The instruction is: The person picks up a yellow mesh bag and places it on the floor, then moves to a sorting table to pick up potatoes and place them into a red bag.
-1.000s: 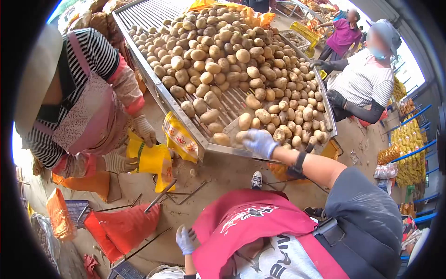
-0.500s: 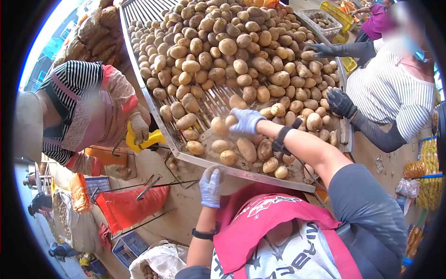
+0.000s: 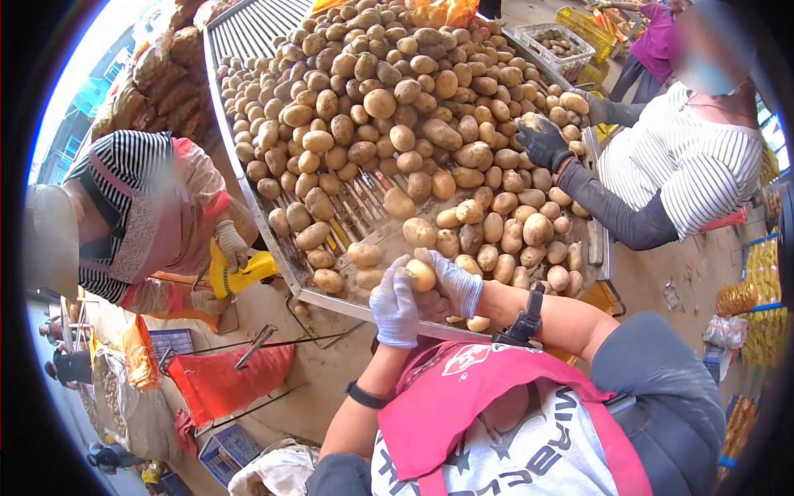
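At the near edge of a slatted metal sorting table [image 3: 308,295], my two gloved hands meet around a pale potato [image 3: 422,275]. My left hand [image 3: 394,306] is closed against the potato's left side, thumb up. My right hand [image 3: 455,285] curls round it from the right; some of its fingers are hidden. Loose potatoes lie just beyond my hands, among them one potato [image 3: 419,231] on the bare metal and another potato [image 3: 364,255] to the left. A large heap of potatoes [image 3: 380,103] covers the far part of the table.
On the right, a co-worker in a striped shirt [image 3: 686,165] handles potatoes with dark gloves [image 3: 543,142]. To the left, another person [image 3: 157,207] holds a yellow bag [image 3: 240,271]. A red sling [image 3: 236,372] hangs on a metal frame; a white crate [image 3: 554,45] stands behind.
My right hand has come back from the potatoes to the table edge and met my left hand around a potato. The right co-worker's hands have moved over the heap. The view has shifted slightly.
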Motion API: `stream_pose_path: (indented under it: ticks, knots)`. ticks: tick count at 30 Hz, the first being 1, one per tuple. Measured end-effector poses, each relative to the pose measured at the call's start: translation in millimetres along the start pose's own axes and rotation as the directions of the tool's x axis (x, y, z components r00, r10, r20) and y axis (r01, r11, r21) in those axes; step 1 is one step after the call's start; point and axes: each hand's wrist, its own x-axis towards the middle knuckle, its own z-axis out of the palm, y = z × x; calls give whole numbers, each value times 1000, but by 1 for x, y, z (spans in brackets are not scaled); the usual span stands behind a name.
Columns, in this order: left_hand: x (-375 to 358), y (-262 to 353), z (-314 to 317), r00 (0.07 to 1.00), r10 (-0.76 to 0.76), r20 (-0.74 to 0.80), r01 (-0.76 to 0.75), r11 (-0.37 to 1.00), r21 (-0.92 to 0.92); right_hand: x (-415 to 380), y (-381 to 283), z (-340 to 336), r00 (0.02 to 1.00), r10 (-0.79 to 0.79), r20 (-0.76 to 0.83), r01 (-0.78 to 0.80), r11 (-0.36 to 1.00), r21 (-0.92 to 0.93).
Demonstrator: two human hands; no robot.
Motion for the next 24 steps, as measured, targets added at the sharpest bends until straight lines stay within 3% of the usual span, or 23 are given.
stream_pose_path:
  ticks: [2,4,5,7,10,11,14,16,18,20,21,22,23,24]
  knots:
    - [-2,-9,0,999,49,22,-50,999,6,1,5,-11,999,43,25,-42,998,-41]
    - [-1,-9,-6,998,-44,45,46,998,-48,16,9,-18,999,-8,-34,2,985,-171]
    - [-1,-10,-9,998,-45,36,47,998,-50,27,18,-18,969,-248,-20,236,942,-237]
    - [-1,-22,-8,998,-48,48,55,989,-135,48,34,-13,856,-516,24,490,798,-350]
    - [-9,-39,-20,980,-187,66,197,957,-212,32,32,-3,968,-250,-24,242,953,-181]
    - [-10,-39,-22,984,-177,28,179,968,-177,26,31,1,993,-110,-40,105,990,-94]
    - [-8,-35,-25,998,59,6,-59,995,82,42,36,-8,985,169,-19,-169,985,-35]
    - [-4,-27,-27,996,63,57,-71,987,147,40,30,-5,985,167,50,-169,985,21]
    - [-5,-19,-30,993,-22,118,16,998,57,49,29,-21,941,230,247,-252,966,60]
    - [-8,-15,-35,991,-53,125,49,998,36,32,22,-4,996,65,61,-68,996,52]
    - [-10,-5,-38,965,-210,159,226,970,-87,30,22,-8,987,53,152,-63,996,64]
    - [-12,-10,-45,957,-213,197,230,971,-67,30,24,-15,972,37,231,-57,995,78]
    - [-12,-9,-51,951,-221,214,258,952,-162,38,29,-30,912,5,410,-8,1000,6]
    - [-13,-9,-54,946,-226,234,284,923,-258,33,28,-23,939,-17,342,29,999,-29]
